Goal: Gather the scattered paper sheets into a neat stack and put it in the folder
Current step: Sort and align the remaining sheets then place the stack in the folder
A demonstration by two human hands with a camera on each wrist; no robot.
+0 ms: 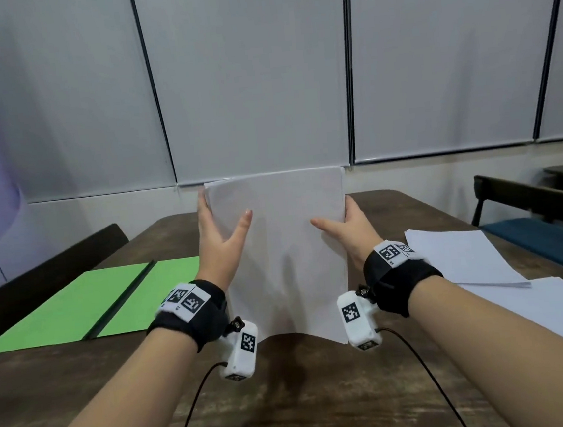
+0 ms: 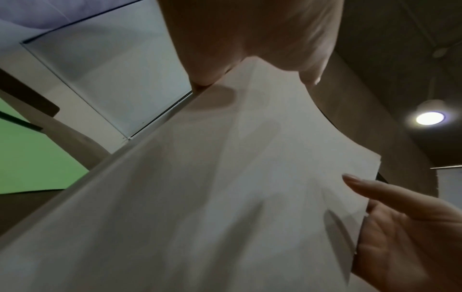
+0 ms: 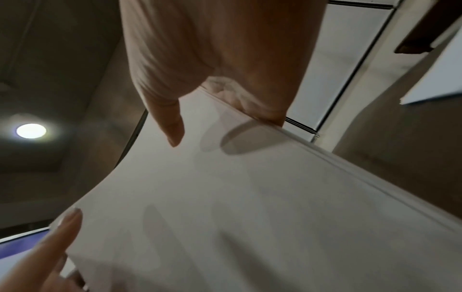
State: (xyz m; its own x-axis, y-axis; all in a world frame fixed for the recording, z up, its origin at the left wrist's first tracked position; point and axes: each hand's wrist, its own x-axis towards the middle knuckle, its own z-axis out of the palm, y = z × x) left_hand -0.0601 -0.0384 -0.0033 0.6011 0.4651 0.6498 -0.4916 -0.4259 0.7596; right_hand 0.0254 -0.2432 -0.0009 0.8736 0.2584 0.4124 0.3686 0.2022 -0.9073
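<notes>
- A brown wooden table (image 1: 325, 398) fills the lower half of the head view, with grey panelled blinds (image 1: 250, 78) behind it
- The paper stack (image 1: 283, 247) stands upright at frame centre, its bottom edge just above or on the table; contact cannot be told
- The left hand (image 1: 218, 233) grips the stack's left edge, thumb across the near face, fingers hidden behind
- The right hand (image 1: 347, 227) grips the right edge likewise, thumb pointing inward
- A green folder (image 1: 86, 304) lies open at the left, apart from the stack
- Loose sheets (image 1: 463, 257) lie at the right edge
</notes>
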